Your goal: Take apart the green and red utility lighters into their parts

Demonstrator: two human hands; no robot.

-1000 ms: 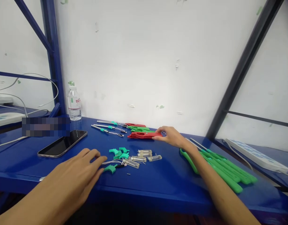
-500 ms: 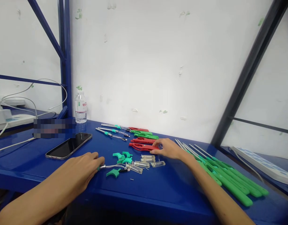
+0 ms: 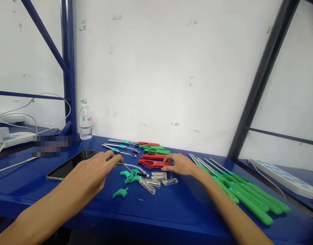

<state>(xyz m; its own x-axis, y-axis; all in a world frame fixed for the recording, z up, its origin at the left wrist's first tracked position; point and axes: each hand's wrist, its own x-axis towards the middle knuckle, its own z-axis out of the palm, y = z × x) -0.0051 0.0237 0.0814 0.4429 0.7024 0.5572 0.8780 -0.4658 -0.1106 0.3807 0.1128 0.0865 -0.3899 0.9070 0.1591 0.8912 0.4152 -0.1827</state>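
My left hand (image 3: pixel 99 166) pinches the end of a lighter tube, mostly hidden in the fingers. From it run thin wires (image 3: pixel 132 166) to a black igniter (image 3: pixel 143 175) and a clear fuel tank (image 3: pixel 148 187), which hangs low over the table. My right hand (image 3: pixel 180 165) grips the right end of a red lighter handle shell (image 3: pixel 152 164) lying on the table. Another red shell (image 3: pixel 152 156) is just behind it. Teal trigger pieces (image 3: pixel 120 193) and several clear tanks (image 3: pixel 170 181) are scattered between the hands.
Green lighters (image 3: pixel 248 194) with metal tubes lie at the right. Wired tubes (image 3: pixel 120 147) and green shells (image 3: pixel 156 150) are at the back. A phone (image 3: pixel 69 165) is beside my left arm; a water bottle (image 3: pixel 85 122) stands by the blue post (image 3: pixel 69 68).
My left hand has risen and moved right, lifting the tube and drawing its wires, igniter and tank along. My right hand stays at the red shell. The view has shifted slightly.
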